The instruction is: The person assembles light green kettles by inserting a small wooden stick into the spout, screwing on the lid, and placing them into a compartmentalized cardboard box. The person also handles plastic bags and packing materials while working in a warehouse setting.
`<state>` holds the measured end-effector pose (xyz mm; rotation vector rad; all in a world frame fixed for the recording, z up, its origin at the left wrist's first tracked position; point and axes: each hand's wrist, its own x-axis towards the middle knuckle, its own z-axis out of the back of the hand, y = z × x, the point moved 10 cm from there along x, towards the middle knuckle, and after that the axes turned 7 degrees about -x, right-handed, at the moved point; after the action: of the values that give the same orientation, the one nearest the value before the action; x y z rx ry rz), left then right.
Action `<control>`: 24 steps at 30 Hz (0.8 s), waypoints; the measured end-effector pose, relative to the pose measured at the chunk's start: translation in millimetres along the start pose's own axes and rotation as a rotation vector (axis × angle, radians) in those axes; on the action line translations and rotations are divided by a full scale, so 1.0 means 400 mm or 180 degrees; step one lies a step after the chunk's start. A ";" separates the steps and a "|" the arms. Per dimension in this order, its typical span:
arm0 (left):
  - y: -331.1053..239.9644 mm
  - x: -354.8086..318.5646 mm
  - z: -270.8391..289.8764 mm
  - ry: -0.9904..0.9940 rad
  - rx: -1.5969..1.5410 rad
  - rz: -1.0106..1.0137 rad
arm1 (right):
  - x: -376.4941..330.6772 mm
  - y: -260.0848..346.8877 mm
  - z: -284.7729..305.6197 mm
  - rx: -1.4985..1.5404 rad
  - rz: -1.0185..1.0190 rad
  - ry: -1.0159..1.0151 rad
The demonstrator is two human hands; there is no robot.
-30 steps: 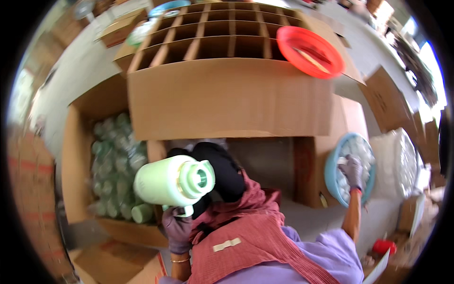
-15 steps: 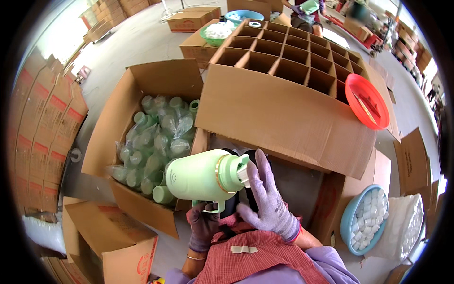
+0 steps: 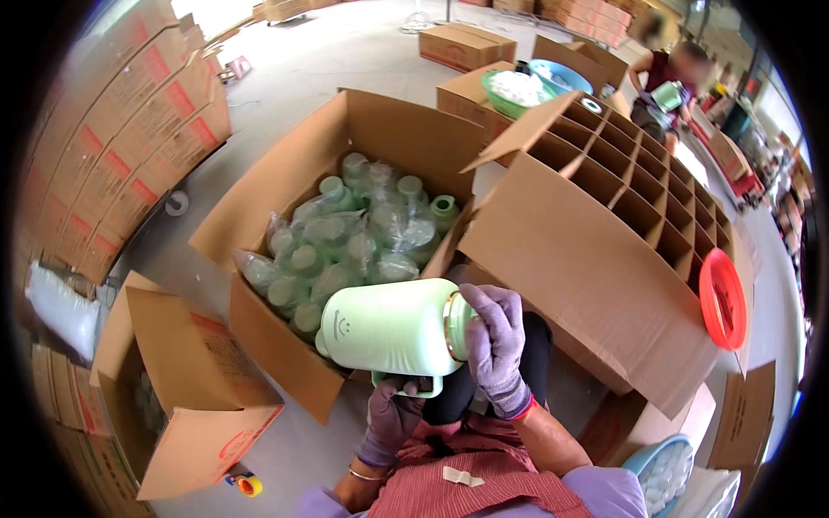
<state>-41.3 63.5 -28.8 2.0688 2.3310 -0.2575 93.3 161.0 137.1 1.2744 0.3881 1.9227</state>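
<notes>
A pale green plastic jug (image 3: 389,328) lies sideways in front of me, its mouth pointing right. My left hand (image 3: 393,419), in a purple glove, grips the jug's handle from below. My right hand (image 3: 495,345), also gloved, is closed over the jug's mouth, where a ringed lid or rim shows. Just beyond the jug stands an open cardboard box (image 3: 285,345) filled with several more green jugs wrapped in clear bags (image 3: 345,233).
A large carton with cardboard dividers (image 3: 630,198) stands to the right, a red plastic bowl (image 3: 721,298) on its edge. An open box (image 3: 186,388) sits at lower left, stacked cartons (image 3: 112,164) along the left. A blue basin (image 3: 665,470) holds white pieces at lower right. Another person (image 3: 669,82) works far back.
My head has turned left, so the box of jugs sits more centrally. My right hand has closed over the jug's mouth; a second ago it was reaching into the blue basin at right.
</notes>
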 end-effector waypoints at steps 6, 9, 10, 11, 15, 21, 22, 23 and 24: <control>-0.141 0.081 0.054 -0.0051 -0.0132 -0.0339 | 0.068 -0.043 -0.219 0.0560 0.0107 0.0212; -0.260 0.108 0.181 -0.0642 -0.0236 -0.1029 | 0.172 -0.043 -0.398 0.1130 0.0429 0.0909; -0.298 0.121 0.195 -0.0709 -0.0322 -0.1206 | 0.210 -0.076 -0.466 0.1674 0.0264 0.1014; -0.335 0.138 0.206 -0.0764 -0.0404 -0.1359 | 0.235 -0.113 -0.552 0.1012 0.1125 0.1143; -0.475 0.185 0.226 -0.1006 0.0034 -0.1725 | 0.406 -0.488 -0.914 0.0648 -0.0655 0.1584; -0.556 0.216 0.335 -0.1869 0.0141 -0.2236 | 0.553 -1.020 -1.170 -0.0982 -0.0673 0.1818; -0.557 0.221 0.355 -0.2038 0.0133 -0.2236 | 0.560 -1.082 -1.174 -0.1474 -0.0717 0.2312; -0.563 0.246 0.388 -0.2131 0.0099 -0.2155 | 0.567 -1.142 -1.143 -0.2048 -0.0775 0.2726; -0.568 0.279 0.383 -0.1728 0.0040 -0.2044 | 0.576 -1.161 -1.156 -0.2083 -0.0860 0.2720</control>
<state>-294.5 127.9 -167.4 0.9925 2.5080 -0.7266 -153.6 707.9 -212.9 -0.0517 0.2813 2.0212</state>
